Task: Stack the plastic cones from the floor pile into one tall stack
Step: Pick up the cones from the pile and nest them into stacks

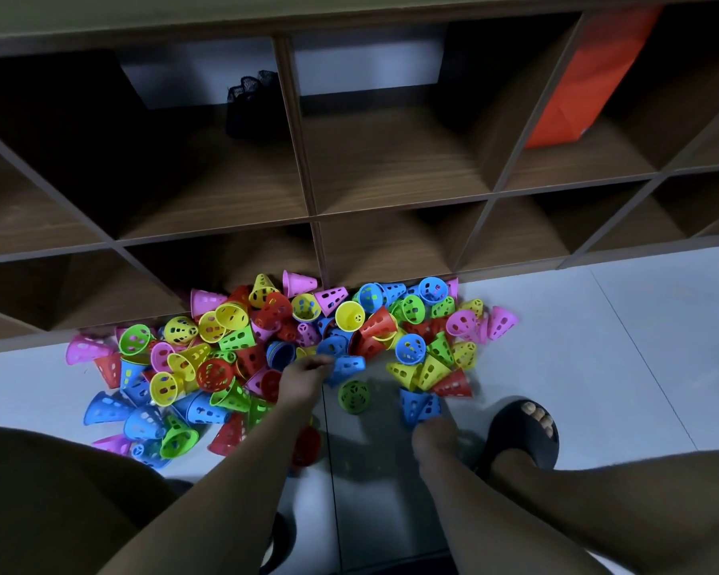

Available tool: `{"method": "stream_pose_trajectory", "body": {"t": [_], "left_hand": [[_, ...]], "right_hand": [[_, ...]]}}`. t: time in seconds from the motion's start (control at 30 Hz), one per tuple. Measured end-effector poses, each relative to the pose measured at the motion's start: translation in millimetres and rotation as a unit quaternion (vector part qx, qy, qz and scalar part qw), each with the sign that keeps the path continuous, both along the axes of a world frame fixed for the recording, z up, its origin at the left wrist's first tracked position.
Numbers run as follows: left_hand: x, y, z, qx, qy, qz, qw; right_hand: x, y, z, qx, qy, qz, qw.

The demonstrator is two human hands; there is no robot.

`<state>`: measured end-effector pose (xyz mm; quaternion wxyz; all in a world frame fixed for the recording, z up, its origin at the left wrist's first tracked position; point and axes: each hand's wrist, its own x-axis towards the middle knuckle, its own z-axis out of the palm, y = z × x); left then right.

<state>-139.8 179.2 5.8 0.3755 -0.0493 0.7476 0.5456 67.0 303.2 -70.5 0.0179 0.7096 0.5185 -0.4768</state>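
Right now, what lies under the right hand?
Blue cones lie on the floor there and stick out beyond the right hand. The hand covers their near ends, so how many there are, and whether it grips them, cannot be seen.

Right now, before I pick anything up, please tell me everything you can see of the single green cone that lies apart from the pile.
The green cone is small, of bright plastic, its wall pierced with dark holes. It sits on the pale floor tile with one round end turned towards the camera, just outside the pile, between the left hand and the right hand. Neither hand touches it.
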Motion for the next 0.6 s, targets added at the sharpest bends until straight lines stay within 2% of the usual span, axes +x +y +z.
{"method": "stream_pose_trajectory", "body": {"t": [0.17, 0.27, 0.37, 0.43, 0.5, 0.6], "left_hand": [[20, 5, -6, 0.037, -0.083, -0.001, 0.996], [21, 9, -8, 0.054, -0.120, 0.035, 0.991], [20, 13, -4, 0.060, -0.111, 0.038, 0.991], [19, 16, -3, 0.054, -0.104, 0.022, 0.993], [22, 19, -1, 0.034, -0.096, -0.007, 0.995], [24, 19, -9, -0.022, -0.076, -0.060, 0.995]], "right_hand": [[14, 12, -62, -0.030, 0.066, -0.102, 0.992], [7, 17, -37, -0.003, 0.086, -0.158, 0.984], [4, 25, -32, -0.005, 0.118, -0.178, 0.977], [0, 22, 4, -0.025, 0.139, -0.181, 0.973], [4, 22, 10, -0.049, 0.157, -0.183, 0.969], [11, 25, -6, -0.027, 0.128, -0.141, 0.981]]}}
